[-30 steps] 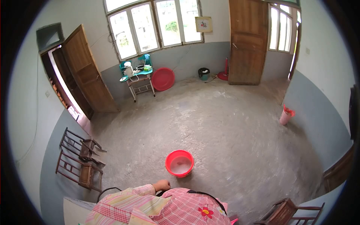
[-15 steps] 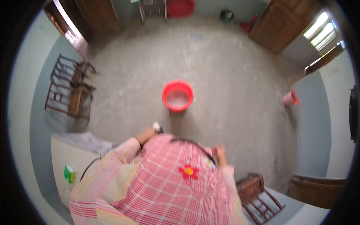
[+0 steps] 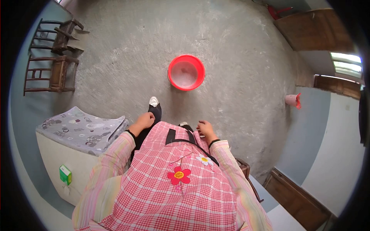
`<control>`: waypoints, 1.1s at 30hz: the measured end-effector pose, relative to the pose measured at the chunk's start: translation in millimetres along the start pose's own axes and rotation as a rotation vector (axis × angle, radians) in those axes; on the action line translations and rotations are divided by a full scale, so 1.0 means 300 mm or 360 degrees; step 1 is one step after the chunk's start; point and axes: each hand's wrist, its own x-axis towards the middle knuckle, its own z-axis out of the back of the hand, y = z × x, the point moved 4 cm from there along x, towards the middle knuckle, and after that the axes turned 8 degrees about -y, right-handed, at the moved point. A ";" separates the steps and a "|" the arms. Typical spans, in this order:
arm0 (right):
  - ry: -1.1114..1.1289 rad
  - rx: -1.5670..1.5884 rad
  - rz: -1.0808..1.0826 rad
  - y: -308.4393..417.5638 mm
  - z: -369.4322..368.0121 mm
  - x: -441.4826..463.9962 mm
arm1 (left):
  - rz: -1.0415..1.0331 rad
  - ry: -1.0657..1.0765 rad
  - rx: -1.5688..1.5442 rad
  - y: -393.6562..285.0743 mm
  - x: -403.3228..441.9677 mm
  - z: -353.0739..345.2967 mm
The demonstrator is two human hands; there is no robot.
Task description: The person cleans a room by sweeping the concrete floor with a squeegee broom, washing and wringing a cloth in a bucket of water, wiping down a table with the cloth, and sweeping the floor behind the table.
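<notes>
A round red bucket (image 3: pixel 199 66) stands on the floor ahead of me with cloudy, foamy liquid (image 3: pixel 183 76) inside. My left hand (image 3: pixel 145 120) hangs beside my dark trouser leg, apart from the bucket. Its fingers bend loosely, and I see nothing in them. By the edge of the pink checked apron (image 3: pixel 154 169), my right hand (image 3: pixel 206 129) is held with its fingers partly spread and no object visible in it. Both hands are nearer to me than the bucket. A white shoe (image 3: pixel 153 101) shows in front of my left hand.
Two dark wooden chairs (image 3: pixel 58 73) stand along the left wall. A patterned grey cloth (image 3: pixel 83 131) covers a white cabinet, with a green box (image 3: pixel 65 174) on its side. Near the right wall is a pink bin (image 3: pixel 292 100). Another wooden chair (image 3: pixel 243 168) sits behind my right arm.
My view has tilted down, and the bucket appears higher and larger. A foot in a white shoe now shows clearly. Both hands remain at my sides, away from the bucket.
</notes>
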 end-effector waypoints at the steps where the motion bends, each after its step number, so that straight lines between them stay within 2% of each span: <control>1: -0.0019 -0.0234 0.0240 0.049 -0.025 0.032 | 0.0005 -0.0012 -0.0073 0.004 0.040 -0.004; 2: -0.0027 -0.0465 0.0483 0.100 -0.051 0.066 | 0.0008 -0.0022 -0.0070 0.004 0.083 -0.013; 5: -0.0053 -0.0640 0.0517 0.320 -0.098 0.079 | 0.0159 -0.0019 -0.0051 -0.073 0.178 -0.007; 6: -0.0044 -0.0660 0.0502 0.384 -0.115 0.121 | 0.0215 0.0001 -0.0246 -0.077 0.229 -0.040; 8: -0.0161 -0.1025 0.0957 0.519 -0.157 0.223 | 0.0261 0.0020 -0.0403 -0.107 0.321 -0.093; 11: -0.0164 -0.1291 0.1151 0.655 -0.257 0.472 | 0.0417 0.0014 -0.0795 -0.151 0.477 -0.183; 12: 0.0025 -0.1316 0.1081 0.667 -0.309 0.621 | 0.0455 -0.0022 -0.0971 -0.131 0.531 -0.248; 13: 0.0049 -0.1316 0.1074 0.686 -0.356 0.768 | 0.0489 -0.0067 -0.1145 -0.128 0.593 -0.287; 15: -0.0108 -0.1577 0.1419 0.682 -0.460 1.018 | 0.0674 -0.0183 -0.1285 -0.150 0.657 -0.335; 17: -0.0082 -0.1699 0.1305 0.733 -0.531 1.192 | 0.0720 -0.0398 -0.1487 -0.179 0.673 -0.375; 19: -0.0150 -0.1889 0.1203 0.775 -0.590 1.299 | 0.0782 -0.0382 -0.1782 -0.204 0.686 -0.427; 20: -0.0056 -0.2024 0.1168 0.748 -0.613 1.376 | 0.0857 -0.0308 -0.1825 -0.207 0.696 -0.450; 21: -0.0128 -0.2314 0.1213 0.689 -0.642 1.463 | 0.0907 -0.0290 -0.1819 -0.210 0.720 -0.466; 23: -0.0023 -0.1895 0.0996 0.543 -0.671 1.661 | 0.0887 -0.0229 -0.1986 -0.222 0.791 -0.488; 24: -0.0003 -0.1908 0.0971 0.533 -0.684 1.710 | 0.0820 -0.0171 -0.2035 -0.222 0.845 -0.498; 26: 0.0513 -0.2321 0.0897 0.497 -0.719 1.741 | 0.0757 -0.0120 -0.2200 -0.226 0.966 -0.498; 27: 0.0509 -0.2318 0.0892 0.529 -0.701 1.697 | 0.0813 -0.0095 -0.2194 -0.219 1.027 -0.500; 29: 0.0292 -0.1045 0.0671 0.624 -0.602 1.530 | 0.0899 -0.0102 -0.2100 -0.195 1.142 -0.496; 31: 0.0301 -0.0703 0.1020 0.649 -0.523 1.373 | 0.1255 -0.0121 -0.2243 -0.172 1.233 -0.501; 33: 0.0292 -0.0286 0.0933 0.747 -0.409 1.091 | 0.1512 -0.0104 -0.2473 -0.169 1.305 -0.492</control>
